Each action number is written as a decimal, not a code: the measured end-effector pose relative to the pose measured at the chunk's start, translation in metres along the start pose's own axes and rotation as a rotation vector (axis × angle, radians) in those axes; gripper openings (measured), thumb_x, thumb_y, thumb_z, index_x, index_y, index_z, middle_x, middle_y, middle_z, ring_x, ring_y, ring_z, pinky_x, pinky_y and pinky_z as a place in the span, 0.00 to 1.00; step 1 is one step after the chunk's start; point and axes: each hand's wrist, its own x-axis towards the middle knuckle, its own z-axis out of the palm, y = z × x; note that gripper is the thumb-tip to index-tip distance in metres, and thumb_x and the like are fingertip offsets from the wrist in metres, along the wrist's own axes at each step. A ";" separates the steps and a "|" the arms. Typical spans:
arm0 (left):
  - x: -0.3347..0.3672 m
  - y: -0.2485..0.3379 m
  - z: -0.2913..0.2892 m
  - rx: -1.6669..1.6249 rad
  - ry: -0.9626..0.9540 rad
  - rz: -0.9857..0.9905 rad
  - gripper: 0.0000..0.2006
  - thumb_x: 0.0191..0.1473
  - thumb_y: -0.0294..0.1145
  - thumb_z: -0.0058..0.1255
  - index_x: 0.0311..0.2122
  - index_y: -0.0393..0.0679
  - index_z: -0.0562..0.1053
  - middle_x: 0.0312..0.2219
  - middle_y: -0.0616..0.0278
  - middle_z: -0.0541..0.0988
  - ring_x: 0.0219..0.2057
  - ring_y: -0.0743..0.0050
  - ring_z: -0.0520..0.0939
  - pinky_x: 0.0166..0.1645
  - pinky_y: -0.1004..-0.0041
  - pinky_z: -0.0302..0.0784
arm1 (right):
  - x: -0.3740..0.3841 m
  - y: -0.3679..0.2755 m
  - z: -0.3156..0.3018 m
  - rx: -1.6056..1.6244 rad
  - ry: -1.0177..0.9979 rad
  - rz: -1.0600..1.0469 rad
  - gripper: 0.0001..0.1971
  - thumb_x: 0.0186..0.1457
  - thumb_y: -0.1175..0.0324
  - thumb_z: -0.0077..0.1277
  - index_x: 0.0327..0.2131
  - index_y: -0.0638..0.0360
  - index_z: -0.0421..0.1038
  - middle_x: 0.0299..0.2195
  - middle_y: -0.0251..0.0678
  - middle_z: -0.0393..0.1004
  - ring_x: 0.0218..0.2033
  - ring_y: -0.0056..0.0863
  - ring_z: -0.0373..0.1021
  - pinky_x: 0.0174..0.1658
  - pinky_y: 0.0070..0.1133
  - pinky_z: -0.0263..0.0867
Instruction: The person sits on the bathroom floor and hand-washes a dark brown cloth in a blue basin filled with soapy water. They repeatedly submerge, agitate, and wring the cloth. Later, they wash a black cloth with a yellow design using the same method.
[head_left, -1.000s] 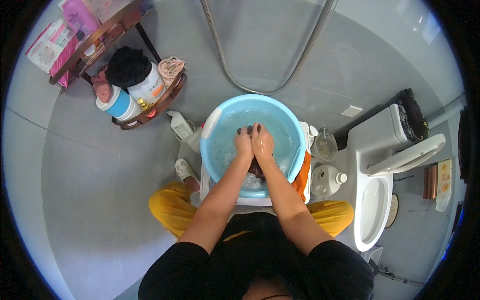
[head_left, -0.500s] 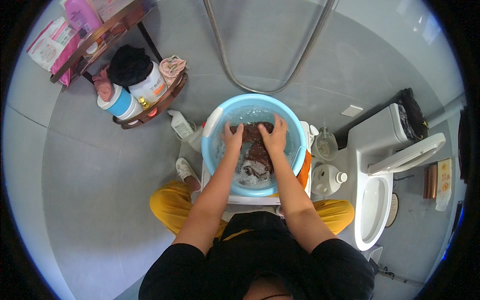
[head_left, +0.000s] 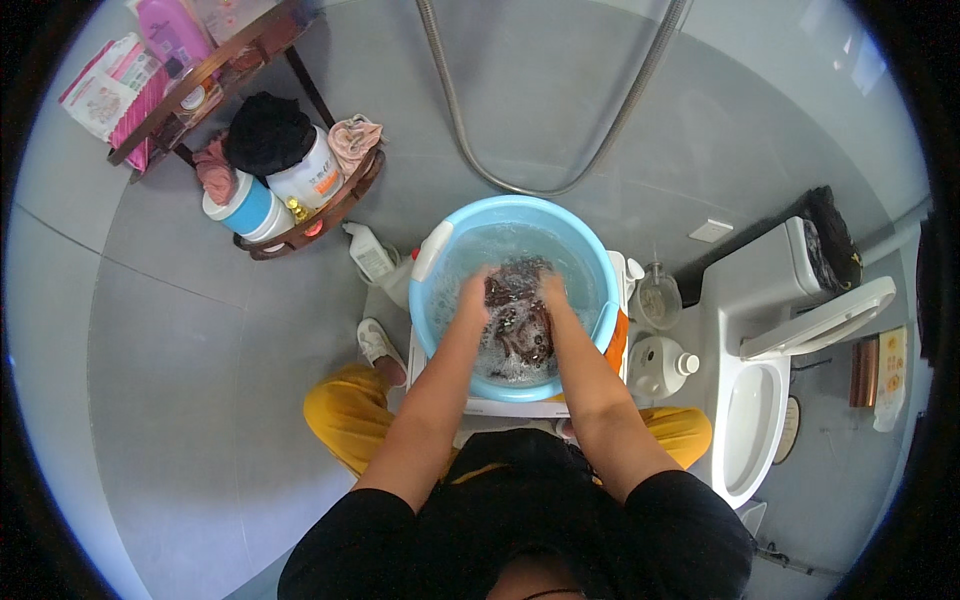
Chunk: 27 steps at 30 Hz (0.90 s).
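Note:
A dark brown wet cloth [head_left: 522, 325] lies partly under foamy water in a round light-blue basin [head_left: 607, 290]. My left hand [head_left: 476, 293] is down in the water at the cloth's upper left, closed about its edge. Opposite it, my right hand [head_left: 551, 288] grips the upper right side of the same cloth. Water and motion blur hide most of the fingertips. The exact kind of cloth I cannot make out.
The basin rests on a white stand with an orange cloth [head_left: 617, 338] at its right. White bottles [head_left: 370, 255] stand left of it, a larger jug [head_left: 657, 367] right. A toilet [head_left: 750, 410] is farther right, a loaded corner shelf [head_left: 335, 205] upper left. A shower hose [head_left: 530, 190] hangs behind.
Both hands have pushed lower into the water with the cloth, which is now more submerged and bunched. Their fingers, spread over it before, are now mostly hidden. The view has shifted slightly.

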 end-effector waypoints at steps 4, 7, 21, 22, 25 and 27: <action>-0.009 -0.001 0.005 -0.338 -0.190 0.009 0.23 0.54 0.48 0.44 0.47 0.40 0.68 0.45 0.55 0.71 0.45 0.57 0.72 0.50 0.59 0.67 | -0.080 -0.089 0.005 0.237 0.054 -0.132 0.20 0.51 0.63 0.44 0.46 0.62 0.64 0.41 0.48 0.69 0.41 0.38 0.67 0.45 0.27 0.61; -0.020 0.003 0.029 -0.406 -0.238 0.027 0.20 0.55 0.47 0.44 0.46 0.43 0.69 0.44 0.57 0.72 0.44 0.59 0.72 0.49 0.60 0.67 | -0.115 -0.121 0.004 0.209 0.034 -0.312 0.25 0.49 0.62 0.49 0.48 0.65 0.60 0.42 0.49 0.69 0.42 0.38 0.67 0.47 0.27 0.61; -0.026 -0.018 0.032 -0.191 0.039 0.252 0.15 0.55 0.40 0.42 0.41 0.39 0.65 0.34 0.59 0.71 0.35 0.67 0.73 0.38 0.68 0.70 | -0.155 -0.141 0.015 -0.475 0.203 -0.499 0.17 0.53 0.54 0.44 0.33 0.59 0.69 0.25 0.53 0.72 0.30 0.50 0.70 0.32 0.36 0.65; -0.027 -0.016 0.032 -0.129 0.084 0.234 0.17 0.54 0.41 0.43 0.42 0.38 0.65 0.35 0.58 0.71 0.35 0.67 0.73 0.39 0.68 0.70 | -0.148 -0.141 0.015 -0.443 0.213 -0.443 0.17 0.53 0.54 0.43 0.33 0.60 0.69 0.26 0.53 0.72 0.31 0.52 0.69 0.34 0.37 0.65; -0.040 -0.004 0.039 0.014 0.169 0.230 0.22 0.52 0.43 0.44 0.46 0.35 0.64 0.41 0.57 0.70 0.40 0.65 0.72 0.43 0.68 0.68 | -0.113 -0.126 0.003 -0.302 0.247 -0.377 0.22 0.54 0.49 0.41 0.36 0.62 0.68 0.28 0.55 0.72 0.34 0.54 0.68 0.38 0.38 0.63; -0.047 0.010 0.034 0.082 0.119 0.285 0.23 0.54 0.44 0.43 0.49 0.37 0.64 0.45 0.57 0.69 0.45 0.65 0.70 0.47 0.68 0.65 | -0.112 -0.130 -0.014 -0.408 0.157 -0.217 0.23 0.53 0.49 0.43 0.41 0.60 0.67 0.31 0.54 0.72 0.36 0.51 0.68 0.40 0.37 0.62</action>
